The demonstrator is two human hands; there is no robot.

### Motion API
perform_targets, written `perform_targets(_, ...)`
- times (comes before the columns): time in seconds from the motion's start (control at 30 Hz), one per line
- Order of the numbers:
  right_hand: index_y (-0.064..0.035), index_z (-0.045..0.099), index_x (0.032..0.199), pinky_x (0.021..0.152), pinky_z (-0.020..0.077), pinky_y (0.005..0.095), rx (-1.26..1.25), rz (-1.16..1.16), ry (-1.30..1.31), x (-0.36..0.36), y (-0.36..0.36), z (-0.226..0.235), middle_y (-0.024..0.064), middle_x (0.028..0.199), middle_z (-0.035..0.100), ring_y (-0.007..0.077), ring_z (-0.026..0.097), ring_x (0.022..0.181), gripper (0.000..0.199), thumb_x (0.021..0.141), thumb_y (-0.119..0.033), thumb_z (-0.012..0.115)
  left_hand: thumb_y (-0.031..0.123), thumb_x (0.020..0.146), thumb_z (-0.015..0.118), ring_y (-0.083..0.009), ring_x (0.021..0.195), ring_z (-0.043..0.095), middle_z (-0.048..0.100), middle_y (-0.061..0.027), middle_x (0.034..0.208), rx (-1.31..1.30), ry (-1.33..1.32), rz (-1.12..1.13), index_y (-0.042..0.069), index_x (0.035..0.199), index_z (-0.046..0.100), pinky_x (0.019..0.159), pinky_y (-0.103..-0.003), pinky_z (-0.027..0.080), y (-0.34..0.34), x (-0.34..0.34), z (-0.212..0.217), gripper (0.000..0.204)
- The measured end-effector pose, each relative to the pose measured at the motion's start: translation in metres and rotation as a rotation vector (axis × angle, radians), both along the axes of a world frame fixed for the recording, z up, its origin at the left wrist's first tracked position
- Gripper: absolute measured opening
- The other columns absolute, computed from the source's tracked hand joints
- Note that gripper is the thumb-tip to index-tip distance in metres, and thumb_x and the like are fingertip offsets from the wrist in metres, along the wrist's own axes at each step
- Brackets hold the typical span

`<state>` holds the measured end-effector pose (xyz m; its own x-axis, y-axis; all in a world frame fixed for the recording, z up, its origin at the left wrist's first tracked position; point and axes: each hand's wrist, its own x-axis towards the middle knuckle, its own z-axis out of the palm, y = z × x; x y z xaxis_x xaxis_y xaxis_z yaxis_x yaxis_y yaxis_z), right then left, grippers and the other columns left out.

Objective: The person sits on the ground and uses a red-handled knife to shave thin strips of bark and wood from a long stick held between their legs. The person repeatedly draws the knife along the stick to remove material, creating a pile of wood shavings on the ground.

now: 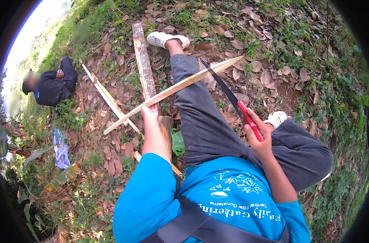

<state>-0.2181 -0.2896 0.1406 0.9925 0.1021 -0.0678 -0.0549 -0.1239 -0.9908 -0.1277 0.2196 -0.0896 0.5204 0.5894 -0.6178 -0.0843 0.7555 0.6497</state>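
Observation:
A long pale wooden stake [168, 94] with a sharpened far end lies slantwise across my left thigh. My left hand [150, 110] grips it from below, nearer its blunt end; most of the fingers are hidden beneath the wood. In my right hand [259, 133] is a long knife [229, 93] with a dark blade and a red handle. The fingers wrap round the handle, and the blade points up and left, its tip close by the stake near the sharpened end. Whether the blade touches the wood I cannot tell.
A bark-covered plank [143, 60] lies on the leafy ground beyond my left hand. Split pale sticks [105, 95] rest left of it, and a short log [166, 125] is beside my left leg. Further left, a person in dark clothes [55, 87] sits near a bluish plastic bag [61, 149].

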Motion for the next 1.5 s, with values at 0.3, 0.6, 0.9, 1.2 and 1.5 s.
perform_targets(0.3,-0.0059,0.052,0.154,0.061,0.0457,0.0186,0.107,-0.064,0.021,0.000,-0.004,-0.016,0.0041,0.108,0.070,0.0037,0.057,0.071,0.053,0.102,-0.008,0.064,0.009,0.100,0.061,-0.0329,0.102,0.070,0.059,-0.0174,0.122,0.238,-0.105,0.032,0.008,0.136,0.033,0.086,-0.055,0.063,-0.019,0.025,0.054,0.046)
perform_targets(0.6,-0.0037,0.038,0.162,0.055,0.0474,0.0213,0.330,-0.166,0.324,0.001,-0.007,-0.066,-0.0044,0.072,0.054,0.0041,0.049,0.057,0.061,0.106,-0.012,0.062,0.014,0.104,0.066,-0.0173,0.096,0.067,0.064,-0.0037,0.108,0.571,-0.196,-0.265,0.012,0.141,0.048,0.081,-0.042,0.062,-0.095,0.057,0.159,0.042)
perform_targets(0.9,-0.0030,0.040,0.160,0.063,0.0535,0.0246,0.479,-0.292,0.330,-0.005,-0.020,-0.074,-0.0008,0.079,0.063,0.0067,0.061,0.065,0.061,0.106,-0.017,0.063,0.011,0.093,0.078,-0.0216,0.082,0.073,0.067,-0.0088,0.102,0.604,-0.480,-0.255,0.013,0.102,0.047,0.073,-0.034,0.061,-0.144,0.103,0.198,0.032)
perform_targets(1.2,0.0001,0.037,0.161,0.050,0.0452,0.0225,0.611,-0.331,0.397,0.000,-0.029,-0.068,-0.0005,0.069,0.059,0.0059,0.054,0.054,0.062,0.105,-0.013,0.059,0.044,0.106,0.058,-0.0189,0.056,0.046,0.039,0.0005,0.058,0.357,-0.371,-0.140,0.016,0.071,0.040,0.069,-0.044,0.052,-0.131,0.059,0.166,0.048)
perform_targets(1.5,-0.0010,0.048,0.156,0.084,0.0452,0.0183,0.108,-0.159,0.054,-0.006,-0.017,-0.057,0.0057,0.128,0.068,0.0026,0.057,0.095,0.057,0.102,-0.009,0.065,0.029,0.104,0.047,-0.0209,0.059,0.045,0.037,-0.0002,0.059,0.158,-0.248,0.087,0.017,0.072,0.035,0.070,-0.045,0.053,-0.108,0.031,0.128,0.036)
